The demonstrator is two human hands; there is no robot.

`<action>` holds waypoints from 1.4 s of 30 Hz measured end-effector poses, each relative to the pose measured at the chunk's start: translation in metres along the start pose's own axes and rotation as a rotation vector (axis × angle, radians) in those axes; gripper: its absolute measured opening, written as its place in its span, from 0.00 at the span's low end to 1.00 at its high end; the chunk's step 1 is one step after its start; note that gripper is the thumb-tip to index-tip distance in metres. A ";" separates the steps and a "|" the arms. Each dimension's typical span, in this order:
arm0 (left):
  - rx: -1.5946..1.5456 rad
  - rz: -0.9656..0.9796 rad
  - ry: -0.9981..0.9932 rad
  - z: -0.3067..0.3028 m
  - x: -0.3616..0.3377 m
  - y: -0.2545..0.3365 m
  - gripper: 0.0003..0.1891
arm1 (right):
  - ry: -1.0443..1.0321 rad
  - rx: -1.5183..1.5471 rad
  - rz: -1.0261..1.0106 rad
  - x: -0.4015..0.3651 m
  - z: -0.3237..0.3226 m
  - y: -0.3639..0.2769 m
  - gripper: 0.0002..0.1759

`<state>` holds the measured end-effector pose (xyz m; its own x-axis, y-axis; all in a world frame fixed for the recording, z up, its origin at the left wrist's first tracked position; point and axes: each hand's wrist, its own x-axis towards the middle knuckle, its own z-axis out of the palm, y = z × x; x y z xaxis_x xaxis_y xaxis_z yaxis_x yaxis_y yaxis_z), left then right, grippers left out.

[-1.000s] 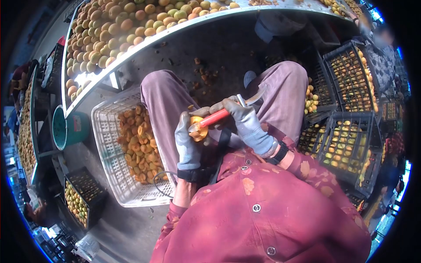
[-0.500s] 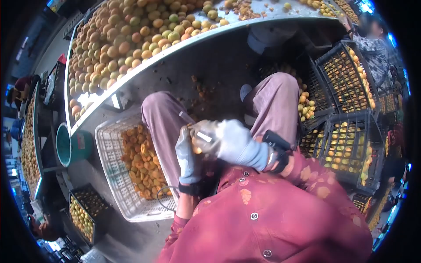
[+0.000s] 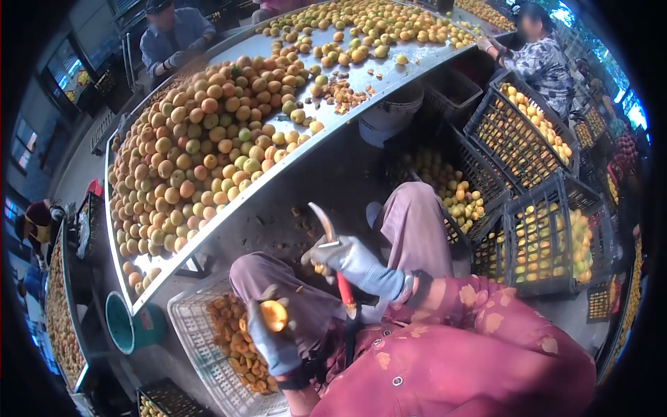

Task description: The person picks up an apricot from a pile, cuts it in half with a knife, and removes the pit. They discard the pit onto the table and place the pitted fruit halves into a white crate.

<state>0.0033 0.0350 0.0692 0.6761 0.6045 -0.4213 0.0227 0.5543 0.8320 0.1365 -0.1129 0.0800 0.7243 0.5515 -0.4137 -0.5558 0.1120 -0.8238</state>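
My left hand (image 3: 272,333) is closed around a halved apricot (image 3: 274,315), its orange cut face turned up, over the edge of the white crate (image 3: 201,354). In my right hand (image 3: 340,258), between my knees, is a red-handled tool (image 3: 344,288) with a curved end pointing up and away. Small brownish bits show at the fingers of this hand. Both hands wear grey-white gloves, and they are apart. Opened orange apricot halves (image 3: 236,340) lie in the white crate beside my left leg.
A metal-edged table (image 3: 229,187) heaped with whole apricots (image 3: 201,139) stands in front. Black crates of apricots (image 3: 549,236) are stacked at right. A green bucket (image 3: 132,323) stands at left. One person (image 3: 174,35) works across the table, another (image 3: 538,69) at the far right.
My hands have moved apart from where they were together over my lap. The cut apricot face and the red-handled tool now show. The view has tilted up, showing more of the table.
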 end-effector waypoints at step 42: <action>1.420 0.854 0.410 -0.021 0.339 0.139 0.24 | 0.638 -0.269 -0.418 0.007 -0.151 -0.048 0.19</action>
<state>0.2199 0.3290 0.0342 0.6289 0.6595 0.4117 0.5243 -0.7508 0.4018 0.2303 -0.2394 0.0580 0.9890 -0.0786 -0.1250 -0.1287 -0.0428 -0.9908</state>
